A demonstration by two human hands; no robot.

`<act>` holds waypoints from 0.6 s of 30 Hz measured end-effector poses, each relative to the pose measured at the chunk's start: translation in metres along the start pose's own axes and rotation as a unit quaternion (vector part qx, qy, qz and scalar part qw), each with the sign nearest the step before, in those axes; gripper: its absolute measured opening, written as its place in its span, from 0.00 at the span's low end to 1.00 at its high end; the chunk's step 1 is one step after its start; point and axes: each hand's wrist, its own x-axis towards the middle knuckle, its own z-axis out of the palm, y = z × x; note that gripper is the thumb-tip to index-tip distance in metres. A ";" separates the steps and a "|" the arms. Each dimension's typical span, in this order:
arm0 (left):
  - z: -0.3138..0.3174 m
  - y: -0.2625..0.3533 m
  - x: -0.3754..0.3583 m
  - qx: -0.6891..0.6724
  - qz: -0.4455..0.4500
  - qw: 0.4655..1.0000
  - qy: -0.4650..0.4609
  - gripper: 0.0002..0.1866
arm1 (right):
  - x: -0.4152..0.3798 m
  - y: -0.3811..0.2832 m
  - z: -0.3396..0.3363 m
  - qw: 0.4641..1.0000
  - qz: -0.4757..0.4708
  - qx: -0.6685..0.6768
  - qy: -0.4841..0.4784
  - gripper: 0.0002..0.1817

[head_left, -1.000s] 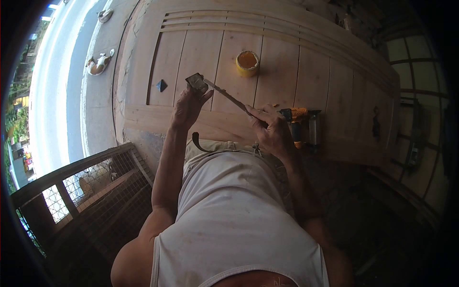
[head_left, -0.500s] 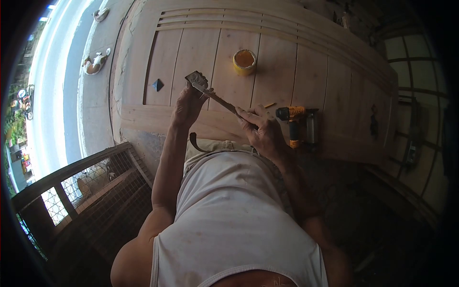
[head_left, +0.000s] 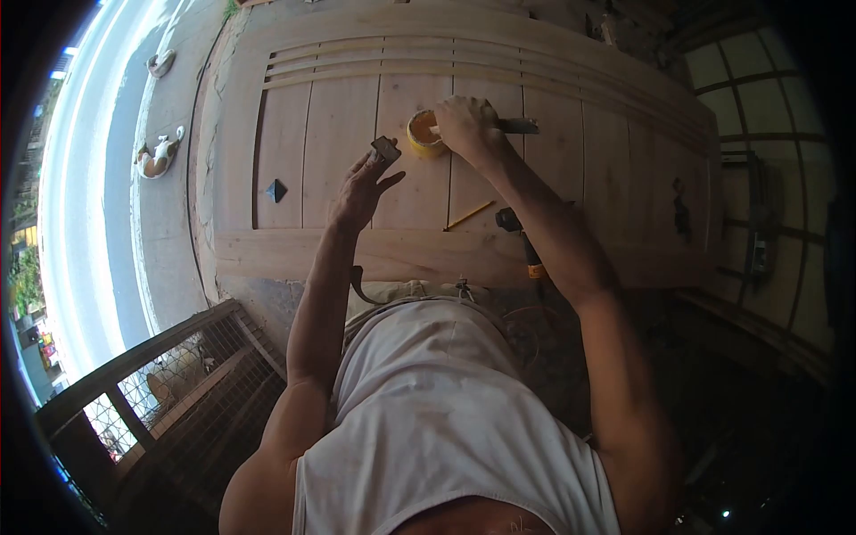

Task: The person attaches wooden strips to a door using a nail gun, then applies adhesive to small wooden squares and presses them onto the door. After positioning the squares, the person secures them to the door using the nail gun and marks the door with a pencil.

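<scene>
My left hand (head_left: 358, 192) is over the wooden door panel, pinching a small flat dark piece (head_left: 385, 150) at its fingertips. My right hand (head_left: 468, 129) is closed round a narrow flat tool (head_left: 519, 127). One dark end of that tool sticks out to the right, while its other end is mostly hidden by the hand. Beneath the right fingers, at the rim, is a yellow tub (head_left: 428, 150) with an orange-brown inside. Both hands are above the panelled wooden door (head_left: 339, 169), which lies flat.
A pencil (head_left: 470, 216) lies on the door near a power tool (head_left: 532, 259), partly covered by my right forearm. A small dark pyramid-shaped piece (head_left: 276, 191) sits at the left. Beyond are a mesh-and-wood frame (head_left: 134, 383), a dog (head_left: 159, 156) and a road (head_left: 98, 241).
My right hand has moved up to the tub with the flat tool, away from the dark piece in my left hand. The left hand has shifted slightly; the camera view has also shifted.
</scene>
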 end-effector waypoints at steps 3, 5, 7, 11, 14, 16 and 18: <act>-0.003 -0.019 0.027 -0.006 -0.023 0.999 -0.042 0.28 | 0.063 -0.017 0.045 0.999 -0.009 -0.029 -0.020 0.11; -0.011 -0.031 0.038 -0.013 -0.030 0.998 -0.045 0.29 | 0.079 -0.020 0.049 0.998 -0.026 -0.023 -0.046 0.13; -0.008 -0.036 0.036 -0.013 -0.037 0.999 -0.032 0.29 | 0.088 -0.021 0.052 0.995 -0.063 -0.018 -0.078 0.15; 0.005 -0.024 0.033 -0.006 -0.042 0.999 -0.030 0.29 | 0.072 -0.004 0.032 0.994 -0.034 0.057 -0.085 0.17; -0.011 -0.034 0.032 -0.058 -0.043 0.997 -0.020 0.27 | 0.034 0.016 -0.008 0.995 -0.001 0.076 -0.068 0.14; -0.021 -0.034 0.028 -0.080 -0.049 0.996 -0.004 0.25 | 0.005 0.033 -0.021 0.993 0.029 0.099 -0.066 0.14; -0.030 -0.034 0.027 -0.119 -0.051 0.992 -0.007 0.22 | -0.015 0.054 -0.026 0.981 0.066 0.157 -0.093 0.15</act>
